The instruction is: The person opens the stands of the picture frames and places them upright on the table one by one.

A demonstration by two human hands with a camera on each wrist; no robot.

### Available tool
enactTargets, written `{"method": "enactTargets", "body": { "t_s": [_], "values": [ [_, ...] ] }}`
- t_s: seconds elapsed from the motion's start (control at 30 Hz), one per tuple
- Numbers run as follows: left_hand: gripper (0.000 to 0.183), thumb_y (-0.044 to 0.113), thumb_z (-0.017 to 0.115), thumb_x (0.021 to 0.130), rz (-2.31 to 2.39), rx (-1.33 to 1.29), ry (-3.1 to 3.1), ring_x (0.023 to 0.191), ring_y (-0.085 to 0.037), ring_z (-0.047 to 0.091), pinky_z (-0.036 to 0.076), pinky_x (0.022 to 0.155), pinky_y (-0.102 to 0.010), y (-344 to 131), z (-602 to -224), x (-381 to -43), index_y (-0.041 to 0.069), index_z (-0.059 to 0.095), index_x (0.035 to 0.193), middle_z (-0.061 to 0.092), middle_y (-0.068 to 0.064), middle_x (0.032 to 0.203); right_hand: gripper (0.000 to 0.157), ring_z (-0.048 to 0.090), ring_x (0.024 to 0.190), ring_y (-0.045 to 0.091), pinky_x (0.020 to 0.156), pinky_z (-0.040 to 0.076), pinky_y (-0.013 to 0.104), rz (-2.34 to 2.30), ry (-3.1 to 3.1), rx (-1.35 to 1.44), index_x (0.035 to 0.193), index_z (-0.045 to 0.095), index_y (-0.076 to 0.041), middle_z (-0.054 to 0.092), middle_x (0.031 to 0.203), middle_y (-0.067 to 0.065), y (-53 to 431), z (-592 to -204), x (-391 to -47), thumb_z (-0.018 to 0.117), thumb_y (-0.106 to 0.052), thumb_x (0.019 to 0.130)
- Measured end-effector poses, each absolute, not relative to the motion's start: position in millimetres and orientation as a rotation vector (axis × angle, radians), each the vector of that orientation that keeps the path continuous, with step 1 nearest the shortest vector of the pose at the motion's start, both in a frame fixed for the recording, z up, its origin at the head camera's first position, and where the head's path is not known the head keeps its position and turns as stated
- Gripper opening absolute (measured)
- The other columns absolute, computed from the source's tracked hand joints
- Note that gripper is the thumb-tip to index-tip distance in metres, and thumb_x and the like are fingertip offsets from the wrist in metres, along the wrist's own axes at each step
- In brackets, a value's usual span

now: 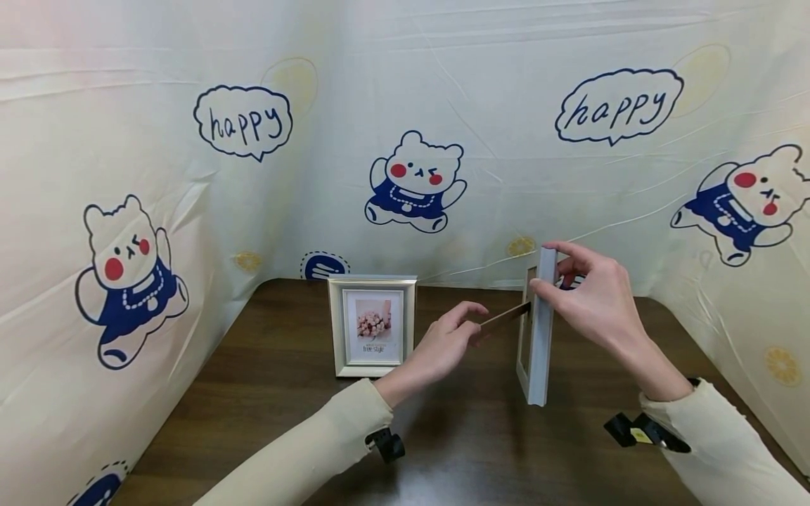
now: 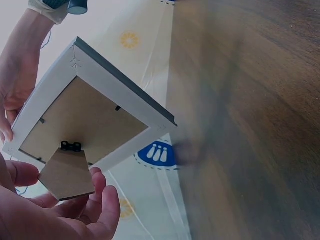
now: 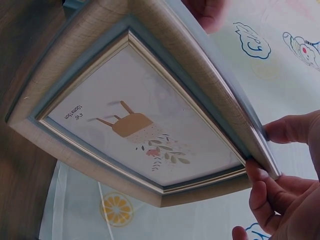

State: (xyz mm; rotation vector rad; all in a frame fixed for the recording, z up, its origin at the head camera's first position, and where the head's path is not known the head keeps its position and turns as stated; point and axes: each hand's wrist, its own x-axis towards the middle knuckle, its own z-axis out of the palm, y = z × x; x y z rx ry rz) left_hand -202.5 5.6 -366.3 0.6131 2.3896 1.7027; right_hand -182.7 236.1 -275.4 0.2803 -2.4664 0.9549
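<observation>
My right hand (image 1: pixel 595 295) pinches the upper edge of a picture frame (image 1: pixel 541 337), holding it upright above the table, edge-on to the head view. My left hand (image 1: pixel 443 341) pinches the frame's fold-out stand leg (image 2: pixel 70 175), which sticks out from the brown backing board (image 2: pixel 95 110). A small black hinge (image 2: pixel 70 146) joins leg and board. In the right wrist view the front shows a silvery border and a printed picture (image 3: pixel 145 120) of a plant pot on legs. A second picture frame (image 1: pixel 339 330) with a pink flower print stands on the table to the left.
A dark brown wooden table (image 1: pixel 266 400) lies below both hands. Behind and beside it hangs a pale cloth (image 1: pixel 506 77) printed with bears, lemon slices and the word happy. Black devices (image 1: pixel 384 445) are strapped at both wrists.
</observation>
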Motion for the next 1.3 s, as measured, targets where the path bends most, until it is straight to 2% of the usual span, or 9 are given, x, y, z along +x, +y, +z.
{"method": "enactTargets", "body": {
  "t_s": [0.13,0.3,0.53,0.67,0.87,1.1,1.3],
  "values": [
    [0.032,0.021,0.046,0.11,1.694,0.595,2.391,0.1,-0.026,0.066,0.044,0.077,-0.036,5,-366,-202,0.018,0.062,0.138,0.07,-0.001,0.099,0.049,0.059,0.083,0.023,0.06,0.05,0.024,0.959,-2.464,0.283,0.136,0.068,-0.01,0.071,0.092,0.01,235,-275,-183,0.081,-0.024,0.092],
    [0.033,0.022,0.046,0.11,1.682,0.599,2.383,0.1,-0.026,0.066,0.046,0.078,-0.035,4,-367,-202,0.017,0.061,0.139,0.069,-0.001,0.1,0.048,0.06,0.083,0.023,0.06,0.049,0.023,0.957,-2.464,0.282,0.136,0.069,-0.01,0.071,0.092,0.01,234,-275,-184,0.082,-0.023,0.092],
    [0.035,0.023,0.045,0.111,1.665,0.622,2.37,0.1,-0.024,0.065,0.049,0.083,-0.039,3,-368,-203,0.013,0.06,0.141,0.069,-0.008,0.11,0.047,0.059,0.081,0.023,0.06,0.047,0.024,0.949,-2.458,0.28,0.135,0.069,-0.01,0.071,0.091,0.009,233,-275,-185,0.081,-0.023,0.091],
    [0.034,0.029,0.047,0.112,1.653,0.632,2.447,0.099,-0.021,0.063,0.049,0.083,-0.04,1,-368,-202,0.016,0.062,0.14,0.068,-0.005,0.114,0.047,0.058,0.081,0.022,0.06,0.046,0.024,0.949,-2.455,0.274,0.135,0.069,-0.01,0.07,0.09,0.009,233,-276,-185,0.081,-0.024,0.091],
    [0.034,0.028,0.054,0.108,1.697,0.688,2.641,0.108,-0.02,0.064,0.052,0.093,-0.041,1,-364,-198,0.014,0.063,0.138,0.068,-0.005,0.126,0.047,0.058,0.081,0.023,0.06,0.046,0.024,0.952,-2.452,0.275,0.135,0.069,-0.01,0.07,0.09,0.01,233,-276,-186,0.081,-0.023,0.092],
    [0.043,0.024,0.064,0.103,1.599,0.948,2.935,0.126,-0.021,0.054,0.048,0.104,-0.041,5,-348,-176,0.012,0.058,0.144,0.059,-0.005,0.137,0.046,0.058,0.08,0.023,0.06,0.045,0.025,0.945,-2.445,0.287,0.135,0.07,-0.009,0.07,0.089,0.01,232,-277,-187,0.081,-0.022,0.092],
    [0.047,0.022,0.069,0.101,1.414,1.32,3.05,0.123,-0.017,0.053,0.048,0.104,-0.029,16,-344,-150,0.012,0.055,0.145,0.059,-0.003,0.133,0.047,0.058,0.081,0.023,0.06,0.045,0.024,0.945,-2.445,0.288,0.136,0.069,-0.009,0.071,0.091,0.011,233,-278,-186,0.081,-0.022,0.092]
  ]
}}
